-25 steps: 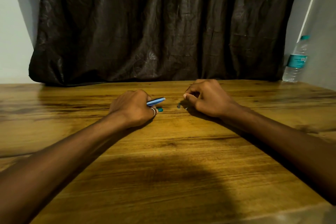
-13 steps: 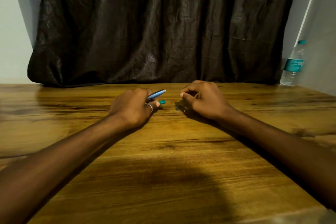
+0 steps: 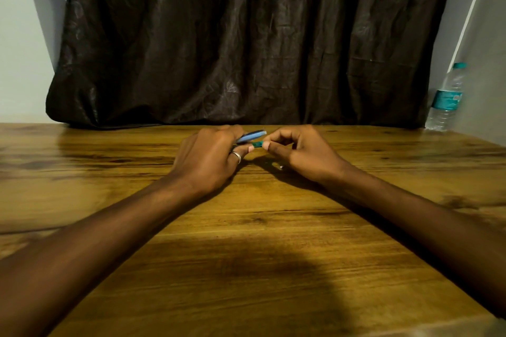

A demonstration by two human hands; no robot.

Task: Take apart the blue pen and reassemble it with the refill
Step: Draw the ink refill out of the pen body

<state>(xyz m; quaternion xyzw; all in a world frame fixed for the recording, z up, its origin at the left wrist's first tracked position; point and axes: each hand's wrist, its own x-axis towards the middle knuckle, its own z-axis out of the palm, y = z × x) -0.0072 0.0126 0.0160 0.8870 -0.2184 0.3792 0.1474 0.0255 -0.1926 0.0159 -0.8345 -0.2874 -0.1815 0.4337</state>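
Note:
My left hand [image 3: 209,157], with a ring on one finger, is closed around a blue pen part [image 3: 251,136] whose end sticks out to the right above the knuckles. Just below it a short teal pen piece [image 3: 257,144] spans the gap between both hands. My right hand [image 3: 301,152] pinches the right end of that teal piece with thumb and forefinger, while a left fingertip touches its left end. A small metallic bit [image 3: 281,167] shows under the right palm; what it is I cannot tell. Both hands hover just above the wooden table [image 3: 260,241].
A dark crinkled curtain [image 3: 246,35] hangs behind the table's far edge. A plastic water bottle [image 3: 445,98] with a teal label and cap stands at the far right corner beside the wall. A shadow falls across the near middle of the tabletop.
My right hand has moved left and taken hold of the teal piece at the left hand's fingertips. Both hands have drifted slightly away from me, closing the gap between them.

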